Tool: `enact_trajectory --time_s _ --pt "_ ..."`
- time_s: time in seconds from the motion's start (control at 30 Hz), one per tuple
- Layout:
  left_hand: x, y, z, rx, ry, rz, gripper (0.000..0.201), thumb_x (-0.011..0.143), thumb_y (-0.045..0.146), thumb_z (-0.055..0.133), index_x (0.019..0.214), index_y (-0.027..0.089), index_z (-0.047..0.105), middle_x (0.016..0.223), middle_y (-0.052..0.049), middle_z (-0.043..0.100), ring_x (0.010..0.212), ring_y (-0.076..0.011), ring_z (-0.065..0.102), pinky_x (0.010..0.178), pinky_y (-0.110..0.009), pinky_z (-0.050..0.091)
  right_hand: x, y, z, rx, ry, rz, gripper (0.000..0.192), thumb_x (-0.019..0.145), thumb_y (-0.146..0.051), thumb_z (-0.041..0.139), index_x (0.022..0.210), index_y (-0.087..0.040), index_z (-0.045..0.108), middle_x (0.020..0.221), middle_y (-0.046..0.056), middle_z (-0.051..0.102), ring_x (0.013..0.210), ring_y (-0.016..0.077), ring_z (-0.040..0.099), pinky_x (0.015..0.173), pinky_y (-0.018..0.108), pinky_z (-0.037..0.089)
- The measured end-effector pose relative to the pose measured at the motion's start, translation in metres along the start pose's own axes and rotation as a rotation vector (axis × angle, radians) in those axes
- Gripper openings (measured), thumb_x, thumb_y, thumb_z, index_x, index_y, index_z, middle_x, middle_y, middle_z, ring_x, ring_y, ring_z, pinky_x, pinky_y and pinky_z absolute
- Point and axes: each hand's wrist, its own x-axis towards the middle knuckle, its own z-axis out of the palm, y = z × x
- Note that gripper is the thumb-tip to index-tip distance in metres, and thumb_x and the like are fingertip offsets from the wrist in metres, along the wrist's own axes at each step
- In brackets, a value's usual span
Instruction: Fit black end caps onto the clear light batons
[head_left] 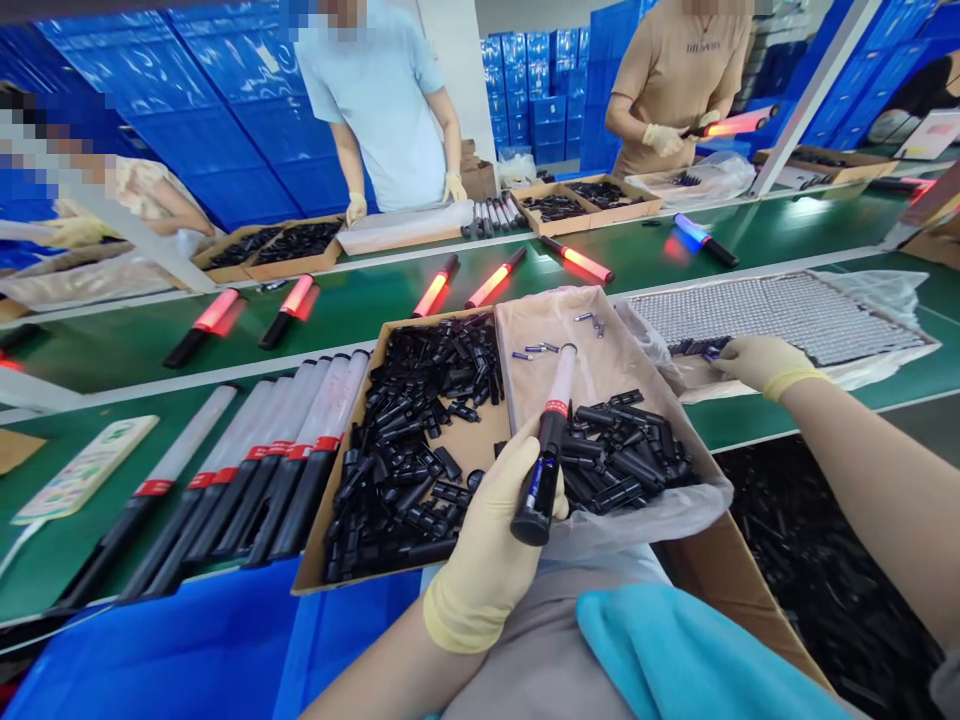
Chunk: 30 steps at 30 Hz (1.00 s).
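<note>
My left hand (pixel 487 535), in a pale yellow glove, grips the black handle of a baton light (pixel 550 440) with a white tube and red ring, holding it over a cardboard tray (pixel 341 470) full of small black plastic parts. My right hand (pixel 757 362), also gloved, reaches out to the right and rests its fingers on small dark pieces at the near edge of a flat tray of batteries (pixel 787 312). A second tray lined with plastic (pixel 600 350) holds more black parts and a few loose batteries.
Several unlit batons (pixel 255 470) lie in a row on the left. Lit red batons (pixel 435 290) and a blue one (pixel 701 238) ride a green conveyor. Three people work across the belt. A box of black parts (pixel 825 580) sits at lower right.
</note>
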Motion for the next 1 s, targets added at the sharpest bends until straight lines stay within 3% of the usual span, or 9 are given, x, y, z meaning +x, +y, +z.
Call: enact_trajectory --time_s 0.17,0.3,0.47,0.57,0.63,0.7,0.87,1.0 --pt "0.001 -0.002 0.001 0.011 -0.019 -0.015 0.051 0.098 0.037 0.059 0.144 0.015 0.058 0.068 0.0 0.054 0.057 -0.0101 0.042 0.057 -0.023 0.04 0.005 0.004 0.004 0.011 0.0 -0.026 0.046 0.1 -0.052 0.048 0.124 -0.017 0.067 0.127 0.013 0.065 0.108 0.0221 0.062 0.095 0.041 0.048" --pt "0.003 -0.002 0.001 0.012 -0.033 -0.046 0.051 0.098 0.036 0.058 0.145 0.014 0.057 0.068 0.0 0.055 0.058 -0.0101 0.044 0.058 -0.023 0.04 0.006 0.017 0.0 0.017 0.024 -0.018 0.043 0.099 -0.042 0.042 0.114 -0.016 0.072 0.125 0.016 0.068 0.105 0.026 0.064 0.088 0.039 0.047" --pt "0.004 -0.002 0.0 0.004 0.004 -0.042 0.049 0.097 0.036 0.06 0.141 0.014 0.06 0.068 -0.001 0.056 0.057 -0.0105 0.045 0.058 -0.023 0.04 0.004 0.04 0.0 -0.032 0.095 0.053 0.04 0.092 -0.032 0.043 0.101 -0.01 0.075 0.11 0.028 0.07 0.092 0.0343 0.067 0.077 0.046 0.047" --pt "0.004 -0.003 0.0 -0.001 -0.008 -0.044 0.047 0.096 0.037 0.062 0.139 0.016 0.063 0.069 -0.001 0.056 0.06 -0.0111 0.046 0.058 -0.023 0.04 0.007 0.055 0.01 -0.021 0.131 -0.075 0.035 0.091 -0.038 0.045 0.084 -0.019 0.073 0.094 0.018 0.075 0.08 0.0274 0.066 0.077 0.043 0.05" --pt "0.005 -0.004 0.0 0.009 -0.01 -0.033 0.048 0.095 0.038 0.063 0.138 0.017 0.064 0.068 -0.001 0.056 0.06 -0.0113 0.046 0.058 -0.023 0.04 0.012 0.066 0.017 0.013 0.227 -0.189 0.036 0.093 -0.046 0.042 0.08 -0.026 0.07 0.082 0.009 0.074 0.072 0.0239 0.063 0.074 0.043 0.052" --pt "0.005 -0.004 0.001 0.024 0.0 -0.024 0.049 0.094 0.039 0.065 0.138 0.018 0.065 0.066 0.0 0.056 0.058 -0.0113 0.045 0.056 -0.023 0.039 0.018 0.074 0.022 0.029 0.278 -0.208 0.038 0.093 -0.049 0.039 0.08 -0.029 0.067 0.078 0.007 0.072 0.072 0.0246 0.062 0.075 0.045 0.053" --pt "0.005 -0.005 0.0 0.057 0.009 0.012 0.048 0.095 0.038 0.064 0.138 0.017 0.065 0.068 -0.002 0.057 0.061 -0.0125 0.048 0.059 -0.025 0.041 0.024 0.073 0.024 0.02 0.141 -0.166 0.038 0.094 -0.036 0.036 0.094 -0.021 0.071 0.117 0.015 0.072 0.115 0.0307 0.063 0.099 0.045 0.048" --pt "0.005 -0.005 -0.002 0.049 0.002 0.014 0.046 0.097 0.035 0.061 0.139 0.018 0.064 0.069 -0.002 0.057 0.062 -0.0124 0.048 0.061 -0.025 0.042 0.018 0.067 0.021 0.05 0.096 -0.118 0.052 0.099 -0.041 0.029 0.113 -0.016 0.072 0.134 0.019 0.065 0.122 0.0342 0.06 0.102 0.045 0.045"
